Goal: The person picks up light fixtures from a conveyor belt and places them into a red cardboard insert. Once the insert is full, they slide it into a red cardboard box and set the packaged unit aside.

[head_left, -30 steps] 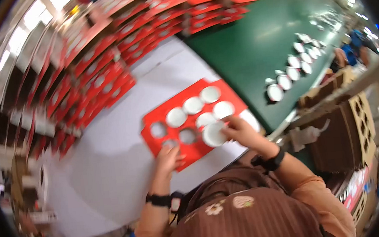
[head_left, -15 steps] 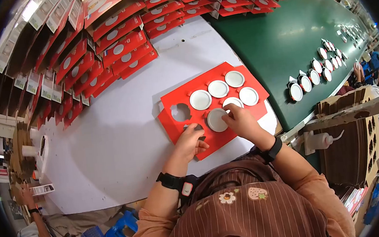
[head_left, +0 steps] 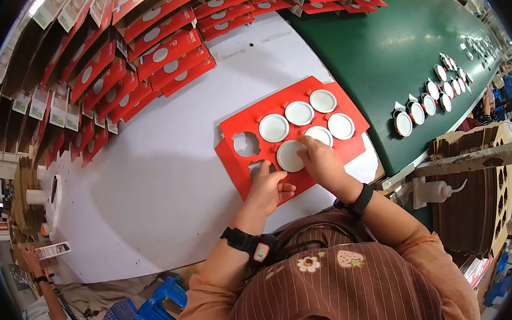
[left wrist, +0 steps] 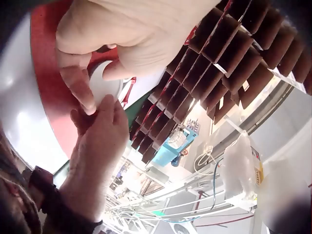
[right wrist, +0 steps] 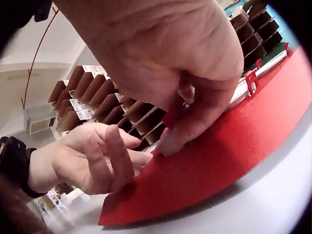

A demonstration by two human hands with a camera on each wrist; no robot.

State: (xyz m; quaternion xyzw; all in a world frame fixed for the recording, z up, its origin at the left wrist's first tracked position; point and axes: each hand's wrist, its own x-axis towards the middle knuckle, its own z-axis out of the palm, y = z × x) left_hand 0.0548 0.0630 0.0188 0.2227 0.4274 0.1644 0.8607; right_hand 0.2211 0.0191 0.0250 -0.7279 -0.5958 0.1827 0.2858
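Observation:
A red cardboard sheet [head_left: 323,170] with round cut-outs lies on the white table, several white round discs with small red clips set in it. My right hand [head_left: 326,163] pinches the rim of one white disc [head_left: 290,156] in the row nearest me, thumb and fingertips bent at its edge. Close to the same disc is my left hand [head_left: 265,190], at the sheet's near left part, fingers loosely bent, thumb reaching toward the disc. In the left wrist view the left thumb and fingers lie around the white disc [left wrist: 101,85]. One bare cut-out [head_left: 246,144] shows at the sheet's left.
Stacks of red boxes [head_left: 169,49] line the far left side of the white table [head_left: 151,198]. More white discs [head_left: 403,123] stand in rows on the green table [head_left: 374,60] at right. Brown cardboard [head_left: 464,204] and a white squeeze bottle [head_left: 436,192] are beyond my right arm.
The blurred head view has steadied and shifted. The right hand has brought the white disc onto the sheet, toward the near-row cut-out, and the left hand has closed in beside it.

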